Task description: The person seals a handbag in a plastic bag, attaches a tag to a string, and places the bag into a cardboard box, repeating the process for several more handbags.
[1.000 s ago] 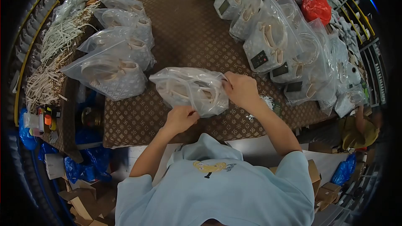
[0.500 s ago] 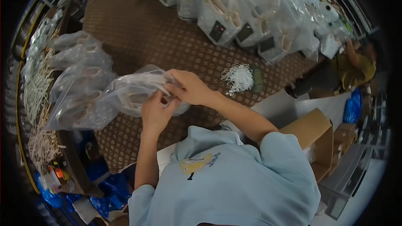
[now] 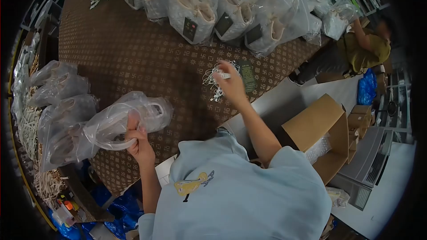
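My left hand (image 3: 140,144) is closed on a pale strap of a bag in clear plastic (image 3: 155,113), low over the left part of the brown patterned table (image 3: 173,69). My right hand (image 3: 230,82) is over a heap of white strings (image 3: 215,76), its fingers partly blurred; whether they hold a string cannot be made out. Dark green tags (image 3: 247,76) lie just right of the strings. More plastic-wrapped bags (image 3: 64,120) stand to the left of my left hand.
Several wrapped bags (image 3: 191,18) line the table's far side, some with dark tags. An open cardboard box (image 3: 318,120) stands at the right. Beyond it, a person (image 3: 364,49) is beside the table's far right corner. Blue plastic (image 3: 124,206) lies below the table at the left.
My right hand has left the wrapped bag and moved right to the strings. My left hand now grips the strap alone. The view has shifted.
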A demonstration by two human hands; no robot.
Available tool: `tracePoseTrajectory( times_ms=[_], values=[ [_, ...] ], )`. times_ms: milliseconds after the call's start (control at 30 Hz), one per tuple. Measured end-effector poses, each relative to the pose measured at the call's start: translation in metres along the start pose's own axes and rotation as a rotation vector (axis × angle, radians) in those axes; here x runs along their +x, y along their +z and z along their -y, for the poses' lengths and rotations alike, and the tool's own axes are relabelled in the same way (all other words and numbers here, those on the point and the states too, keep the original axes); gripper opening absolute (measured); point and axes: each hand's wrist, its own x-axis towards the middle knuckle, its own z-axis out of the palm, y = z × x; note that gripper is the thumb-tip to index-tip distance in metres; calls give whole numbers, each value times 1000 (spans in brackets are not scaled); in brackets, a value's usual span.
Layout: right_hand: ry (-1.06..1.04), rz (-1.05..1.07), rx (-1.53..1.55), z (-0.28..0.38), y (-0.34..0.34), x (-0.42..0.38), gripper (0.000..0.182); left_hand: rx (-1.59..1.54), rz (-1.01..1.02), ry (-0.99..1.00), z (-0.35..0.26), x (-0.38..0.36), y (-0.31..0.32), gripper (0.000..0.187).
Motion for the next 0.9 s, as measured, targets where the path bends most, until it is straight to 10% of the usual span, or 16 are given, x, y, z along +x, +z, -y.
tracePoseTrajectory(
  times_ms=[100, 233, 433, 500, 600, 900],
  values=[
    [148, -448, -886, -84, -61, 24, 67, 16, 102, 9, 2, 4, 2, 6],
    [243, -361, -1058, -98, -64, 26, 71, 149, -53, -190, -12, -5, 1, 14],
    [108, -366, -1067, -106, -67, 27, 64, 508, -405, 67, -63, -16, 8, 32],
    [149, -397, -1037, -112, -68, 26, 60, 576, -209, 380, -72, -27, 2, 26],
    [237, -376, -1006, -107, -67, 24, 57, 602, 202, 283, -86, -28, 9, 23],
    [147, -557, -845, -118, -78, 29, 39, 436, 501, 119, -61, -19, 50, 25]
  ],
)
